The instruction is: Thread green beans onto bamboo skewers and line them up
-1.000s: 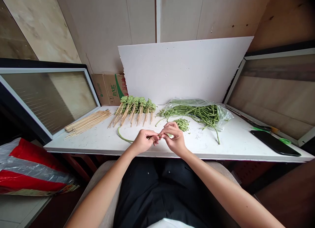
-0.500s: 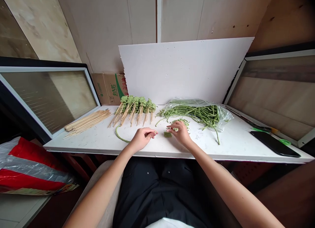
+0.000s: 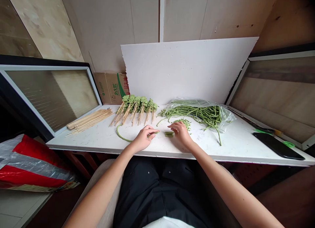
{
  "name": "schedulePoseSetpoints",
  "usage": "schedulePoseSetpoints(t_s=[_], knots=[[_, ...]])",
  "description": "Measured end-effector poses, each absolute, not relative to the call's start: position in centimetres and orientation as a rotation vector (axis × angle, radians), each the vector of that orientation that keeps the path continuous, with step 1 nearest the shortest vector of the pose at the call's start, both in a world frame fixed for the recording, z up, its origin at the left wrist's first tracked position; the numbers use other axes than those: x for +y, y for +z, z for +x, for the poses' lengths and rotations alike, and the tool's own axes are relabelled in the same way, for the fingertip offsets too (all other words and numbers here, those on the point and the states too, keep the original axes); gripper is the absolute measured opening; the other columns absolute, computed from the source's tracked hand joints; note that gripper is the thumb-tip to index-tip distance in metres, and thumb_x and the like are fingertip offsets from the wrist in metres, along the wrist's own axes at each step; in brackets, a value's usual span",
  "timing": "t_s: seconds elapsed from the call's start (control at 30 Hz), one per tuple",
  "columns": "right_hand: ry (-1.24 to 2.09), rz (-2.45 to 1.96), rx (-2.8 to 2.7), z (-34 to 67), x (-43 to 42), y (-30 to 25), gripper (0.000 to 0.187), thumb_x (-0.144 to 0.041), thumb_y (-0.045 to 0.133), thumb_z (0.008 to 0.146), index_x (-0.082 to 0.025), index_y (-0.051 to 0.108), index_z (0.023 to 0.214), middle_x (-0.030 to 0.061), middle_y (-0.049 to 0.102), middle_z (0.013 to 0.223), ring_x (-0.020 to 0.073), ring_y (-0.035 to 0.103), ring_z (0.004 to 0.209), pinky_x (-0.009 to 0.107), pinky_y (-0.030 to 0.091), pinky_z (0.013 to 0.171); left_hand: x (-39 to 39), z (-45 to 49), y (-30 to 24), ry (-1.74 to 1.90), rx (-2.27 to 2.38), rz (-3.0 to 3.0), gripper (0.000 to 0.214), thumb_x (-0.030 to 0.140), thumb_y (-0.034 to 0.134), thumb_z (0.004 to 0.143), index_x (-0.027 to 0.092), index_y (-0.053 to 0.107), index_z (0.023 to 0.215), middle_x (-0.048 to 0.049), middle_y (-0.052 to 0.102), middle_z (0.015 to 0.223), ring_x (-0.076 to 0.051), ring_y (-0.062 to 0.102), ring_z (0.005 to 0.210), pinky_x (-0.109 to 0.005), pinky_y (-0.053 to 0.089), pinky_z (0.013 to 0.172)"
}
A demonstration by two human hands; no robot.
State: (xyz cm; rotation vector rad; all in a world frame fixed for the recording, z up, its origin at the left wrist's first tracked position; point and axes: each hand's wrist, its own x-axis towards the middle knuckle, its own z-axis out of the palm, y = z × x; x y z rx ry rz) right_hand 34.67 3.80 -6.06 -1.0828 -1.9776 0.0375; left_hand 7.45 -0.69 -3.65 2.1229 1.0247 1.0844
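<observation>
A long green bean (image 3: 120, 134) curves over the white tabletop, and its end runs into my left hand (image 3: 144, 138), whose thumb and fingers pinch it. The bean's tip shows just past my fingertips. My right hand (image 3: 181, 134) hovers beside a small row of cut bean pieces (image 3: 169, 134), fingers bent and thumb apart, with nothing visible between them. Behind that hand lies a pile of short bean pieces (image 3: 185, 123), partly hidden by it.
Skewered bean bundles (image 3: 137, 104) lie at the back, with bare bamboo skewers (image 3: 90, 121) to their left. A clear plastic bag of long beans (image 3: 204, 114) sits back right. A black phone (image 3: 278, 146) and scissors (image 3: 264, 129) lie at the right, near a framed panel (image 3: 275, 96).
My right hand's fingers have lifted slightly off the row of cut pieces and spread. My left hand has turned a little, with more of the bean tip showing. The view has shifted slightly.
</observation>
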Motion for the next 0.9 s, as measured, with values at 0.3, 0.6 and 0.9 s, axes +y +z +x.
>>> schedulePoseSetpoints(t_s=[0.3,0.6,0.9], knots=[[0.486,-0.745,-2.059,31.5,0.1,-3.4,0.035,-0.054,0.076,0.094,-0.026,0.082,0.114,0.0104,0.081,0.102,0.0274,0.070,0.098,0.038,0.055,0.080,-0.8,8.1,-4.0,1.155,0.983,1.831,0.051,0.030,0.083,0.085,0.014,0.072,0.132,-0.0076,0.074,0.096,-0.018,0.071,0.087,-0.032,0.060,0.083],[0.286,-0.762,-1.990,32.0,0.4,-3.5,0.024,-0.047,0.072,0.099,-0.026,0.082,0.102,0.0098,0.079,0.095,0.0282,0.065,0.094,0.043,0.053,0.081,-0.7,7.7,-3.8,1.116,1.135,1.905,0.030,0.042,0.081,0.089,0.014,0.082,0.100,-0.0104,0.081,0.092,-0.018,0.072,0.064,-0.033,0.060,0.072],[0.137,-0.597,-2.052,30.7,-0.8,-3.1,0.017,-0.031,0.068,0.102,-0.029,0.084,0.107,0.0091,0.076,0.087,0.0285,0.060,0.092,0.047,0.053,0.083,-1.9,8.5,-3.2,1.130,1.016,1.944,0.022,0.036,0.081,0.089,0.015,0.082,0.095,-0.0074,0.079,0.085,-0.016,0.068,0.066,-0.030,0.056,0.072]])
